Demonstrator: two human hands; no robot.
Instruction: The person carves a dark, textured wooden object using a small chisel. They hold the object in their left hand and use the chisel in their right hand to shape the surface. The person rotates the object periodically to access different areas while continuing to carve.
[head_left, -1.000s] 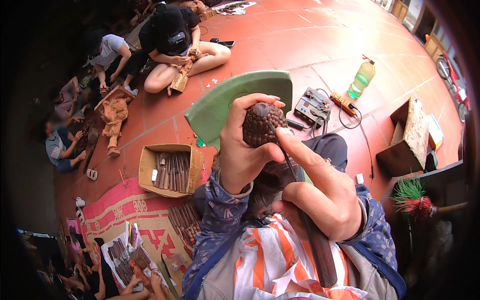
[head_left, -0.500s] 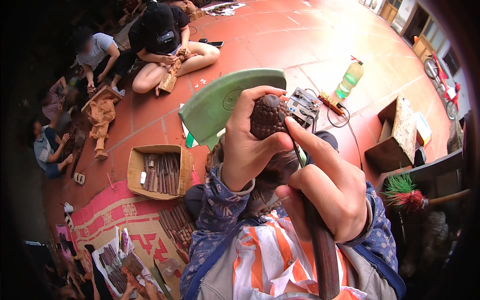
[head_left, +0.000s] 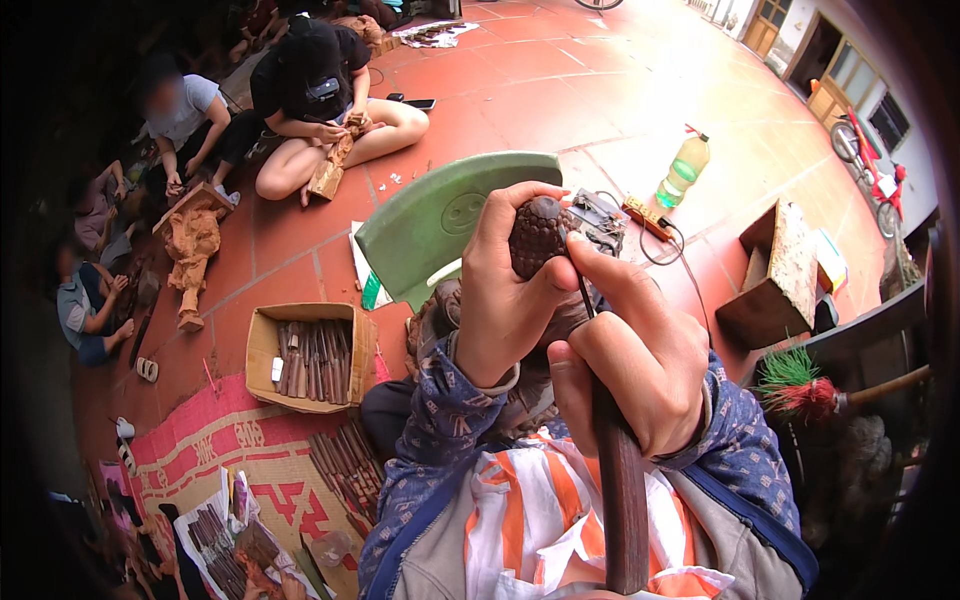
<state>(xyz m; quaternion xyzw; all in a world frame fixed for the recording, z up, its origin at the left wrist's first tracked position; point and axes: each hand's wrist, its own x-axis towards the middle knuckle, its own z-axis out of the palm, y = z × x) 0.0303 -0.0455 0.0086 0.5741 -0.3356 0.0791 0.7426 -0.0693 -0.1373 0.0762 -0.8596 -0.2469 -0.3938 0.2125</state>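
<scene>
My left hand (head_left: 488,305) is wrapped round the knobbly top of a dark brown wood carving (head_left: 535,238), which has rows of small round bumps like curled hair. Lower parts of the carving show between my wrists, partly hidden by my hands. In my right hand (head_left: 655,375) is a carving chisel (head_left: 622,490) with a long dark wooden handle pointing down toward my lap. My right index finger lies along its thin blade, whose tip is at the right side of the bumps, close to my left thumb. A striped orange and white cloth (head_left: 520,510) covers my lap.
Ahead stands a green plastic chair (head_left: 420,225), with a grey electrical box (head_left: 600,222) and a green bottle (head_left: 684,172) beyond. A cardboard box (head_left: 258,350) of chisels sits left, more chisels (head_left: 345,470) on the mat. A wooden box (head_left: 765,300) is right. Several people work at left.
The whole view has shifted slightly, with the surroundings sliding left. My right hand and the chisel have moved a little left, and the handle stands straighter. Both grips look the same.
</scene>
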